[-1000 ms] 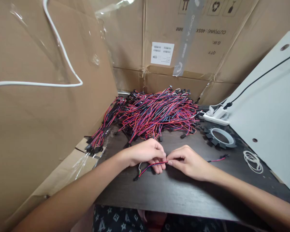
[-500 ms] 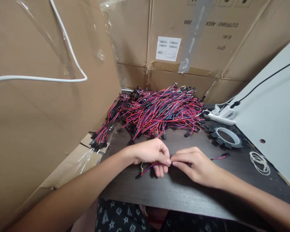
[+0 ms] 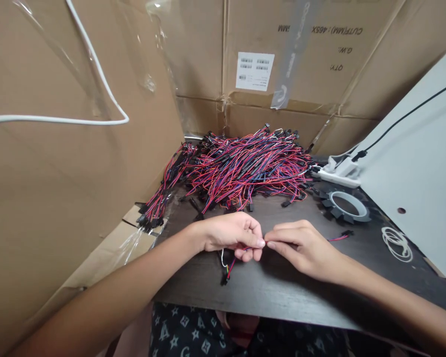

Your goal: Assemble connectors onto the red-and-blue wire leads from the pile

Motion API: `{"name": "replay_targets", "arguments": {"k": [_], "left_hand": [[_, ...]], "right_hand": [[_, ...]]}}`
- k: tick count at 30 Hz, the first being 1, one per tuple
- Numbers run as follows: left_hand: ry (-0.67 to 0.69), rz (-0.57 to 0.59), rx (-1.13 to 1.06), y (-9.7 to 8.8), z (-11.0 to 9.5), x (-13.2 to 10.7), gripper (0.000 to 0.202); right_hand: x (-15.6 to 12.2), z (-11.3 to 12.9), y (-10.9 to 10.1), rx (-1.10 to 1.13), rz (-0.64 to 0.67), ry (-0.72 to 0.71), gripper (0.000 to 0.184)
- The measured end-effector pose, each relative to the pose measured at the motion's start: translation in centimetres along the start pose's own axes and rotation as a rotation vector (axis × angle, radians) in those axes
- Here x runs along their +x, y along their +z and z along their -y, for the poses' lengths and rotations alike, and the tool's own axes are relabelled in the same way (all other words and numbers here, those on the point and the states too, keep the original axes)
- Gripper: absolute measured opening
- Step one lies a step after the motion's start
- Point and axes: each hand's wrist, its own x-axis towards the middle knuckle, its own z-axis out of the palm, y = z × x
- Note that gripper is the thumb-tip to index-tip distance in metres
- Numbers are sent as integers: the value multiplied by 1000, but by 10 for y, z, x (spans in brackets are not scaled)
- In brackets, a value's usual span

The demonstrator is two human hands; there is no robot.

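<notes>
My left hand point(image 3: 238, 235) pinches a thin red and blue wire harness point(image 3: 231, 266) between thumb and forefinger. One end hangs below the palm, with a black connector point(image 3: 225, 279) and a short white wire loop beside it. Fingertip to fingertip with the left, my right hand point(image 3: 297, 248) is closed on the same harness. Red and blue wire point(image 3: 338, 238) with a black connector shows past the right wrist; whether it belongs to the same harness is hidden by the hand.
A big heap of red and blue wire harnesses point(image 3: 249, 168) lies at the back, with a smaller bundle point(image 3: 158, 206) to its left. At right are a tape roll point(image 3: 363, 210) edged with dark tabs, a coiled pale cord point(image 3: 397, 245) and a white power strip point(image 3: 338, 178). Cardboard walls stand behind and left.
The hanging connector end has swung down and to the right under my left hand. Both hands stay nearly in place, fingertips still pinched, and the view has shifted slightly.
</notes>
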Motion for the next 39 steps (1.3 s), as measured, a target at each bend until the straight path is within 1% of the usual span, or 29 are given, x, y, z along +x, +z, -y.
{"name": "replay_targets", "arguments": {"k": [4, 7, 10, 15, 19, 22, 25, 28, 30, 36, 39], "left_hand": [[-14, -1, 22, 1, -1, 1, 22], [-34, -28, 68, 3, -1, 2, 19], [-37, -102, 122, 6, 0, 3, 16], [29, -258, 213, 10, 0, 5, 10], [43, -299, 260, 10, 1, 7, 3], [58, -343, 377, 10, 2, 8, 8], [78, -406, 532, 11, 4, 8, 7], [109, -437, 625, 11, 5, 8, 8], [114, -451, 639, 11, 4, 9, 8], [43, -468, 555, 9, 3, 10, 9], [29, -475, 583, 10, 3, 10, 9]], "right_hand": [[-1, -1, 0, -4, 13, 1, 29], [-3, -4, 1, -5, 17, 16, 27], [-4, -8, 2, 3, 22, 39, 24], [-3, -14, 0, 38, 44, 92, 25], [-1, -21, 0, 101, 103, 164, 26], [0, -24, 0, 167, 149, 259, 28], [0, -25, 0, 207, 144, 326, 29], [1, -25, -1, 250, 133, 366, 29], [1, -25, -1, 271, 132, 372, 28], [3, -28, 2, 213, 84, 328, 22], [4, -28, 3, 184, 70, 303, 22]]}}
